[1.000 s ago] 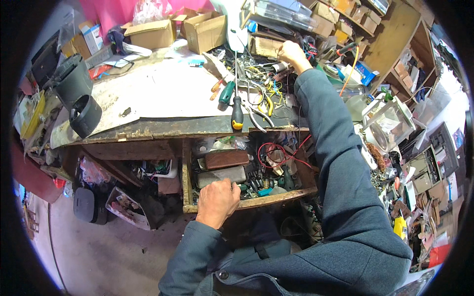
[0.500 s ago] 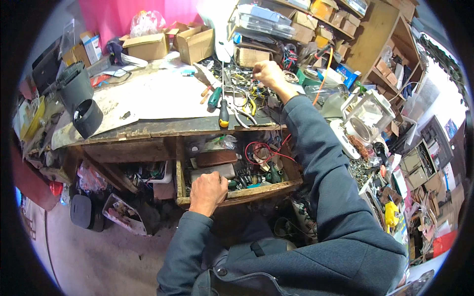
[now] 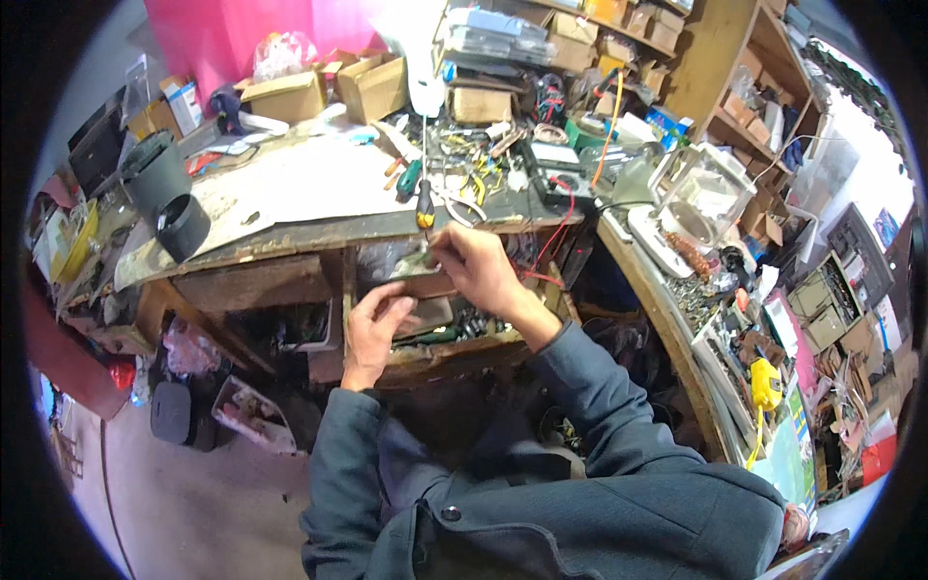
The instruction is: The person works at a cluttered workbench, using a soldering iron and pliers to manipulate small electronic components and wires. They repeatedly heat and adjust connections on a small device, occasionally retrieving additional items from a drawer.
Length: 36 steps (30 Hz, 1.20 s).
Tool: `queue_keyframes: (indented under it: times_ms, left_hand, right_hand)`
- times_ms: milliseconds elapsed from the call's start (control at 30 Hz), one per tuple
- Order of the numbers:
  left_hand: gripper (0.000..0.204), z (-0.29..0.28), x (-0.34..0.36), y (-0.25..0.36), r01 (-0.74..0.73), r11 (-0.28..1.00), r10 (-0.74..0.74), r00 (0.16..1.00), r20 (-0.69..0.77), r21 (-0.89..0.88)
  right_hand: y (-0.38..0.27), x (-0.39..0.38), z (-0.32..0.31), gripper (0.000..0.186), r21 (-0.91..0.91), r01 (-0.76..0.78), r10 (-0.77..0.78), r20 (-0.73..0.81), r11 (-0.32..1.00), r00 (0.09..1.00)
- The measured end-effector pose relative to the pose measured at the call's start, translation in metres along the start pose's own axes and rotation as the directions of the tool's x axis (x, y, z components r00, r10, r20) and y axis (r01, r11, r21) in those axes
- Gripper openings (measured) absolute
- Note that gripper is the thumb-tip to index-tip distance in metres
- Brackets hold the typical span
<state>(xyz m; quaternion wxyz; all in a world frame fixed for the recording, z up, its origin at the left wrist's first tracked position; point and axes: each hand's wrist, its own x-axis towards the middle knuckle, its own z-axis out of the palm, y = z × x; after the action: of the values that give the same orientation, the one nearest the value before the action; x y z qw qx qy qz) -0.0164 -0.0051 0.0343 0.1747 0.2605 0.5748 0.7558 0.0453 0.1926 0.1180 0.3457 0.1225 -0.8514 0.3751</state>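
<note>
- Head view: since half a second ago, the right hand (image 3: 478,275) has come back from the far bench clutter to above the drawer (image 3: 464,357), and the left hand (image 3: 375,329) has lifted off the drawer's near edge.
- Right fingers are curled and pinched together; I cannot tell whether something sits between them.
- Left fingers are loosely bent, thumb raised; I cannot tell whether they hold anything.
- Beneath the hands, the open drawer holds a brown case (image 3: 430,286), partly hidden.
- Just beyond the right fingertips, a yellow-and-black screwdriver (image 3: 425,205) lies at the bench's near edge, with pliers (image 3: 466,212) to its right.
</note>
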Motion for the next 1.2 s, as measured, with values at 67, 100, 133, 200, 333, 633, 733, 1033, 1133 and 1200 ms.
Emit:
queue_keyframes:
  times_ms: [67,100,133,200,333,633,733,1033,1133,1200]
  left_hand:
    - [0.034,0.008,-0.003,0.012,-0.027,0.999,0.027,0.999,0.040,-0.017]
    - [0.033,0.005,-0.003,0.011,-0.053,0.998,0.051,0.997,0.064,0.029]
    - [0.027,0.005,-0.004,0.011,-0.061,0.997,0.059,0.997,0.049,0.040]
    - [0.022,-0.002,0.000,0.002,-0.042,0.996,0.036,0.997,0.072,0.076]
    - [0.017,-0.008,-0.005,-0.007,-0.027,0.998,0.033,0.992,0.121,-0.049]
    - [0.013,-0.010,0.002,-0.011,0.030,0.983,-0.005,0.990,0.139,-0.179]
    - [0.011,-0.010,0.005,-0.008,0.066,0.987,-0.043,0.987,0.155,-0.150]
    - [0.014,-0.012,0.005,-0.005,0.094,0.989,-0.072,0.981,0.182,-0.111]
    - [0.014,-0.012,0.004,-0.006,0.088,0.990,-0.066,0.981,0.184,-0.113]
    - [0.014,-0.008,0.004,-0.005,0.081,0.994,-0.065,0.981,0.184,-0.077]
  right_hand:
    - [0.001,-0.035,0.018,0.014,-0.136,0.077,-0.078,-0.003,0.988,0.997]
    - [0.002,-0.050,0.027,0.015,-0.183,0.060,-0.055,0.031,0.981,0.998]
    - [0.003,-0.061,0.033,0.016,-0.195,0.082,-0.081,0.014,0.977,0.997]
    - [-0.001,-0.071,0.038,0.017,-0.240,0.129,-0.137,-0.019,0.962,0.990]
    - [-0.009,-0.080,0.032,0.020,-0.317,0.206,-0.171,0.135,0.926,0.976]
    - [0.017,-0.015,-0.020,0.015,-0.293,0.008,-0.053,-0.144,0.956,0.988]
    - [0.033,0.039,-0.049,0.016,-0.198,-0.144,0.101,-0.213,0.970,0.972]
    - [0.061,0.051,-0.069,0.027,-0.518,-0.003,-0.101,-0.174,0.855,0.980]
    - [0.040,-0.006,-0.068,0.022,-0.458,-0.048,-0.024,-0.150,0.888,0.988]
    - [0.042,-0.045,-0.077,0.021,-0.497,-0.069,-0.043,-0.211,0.865,0.976]
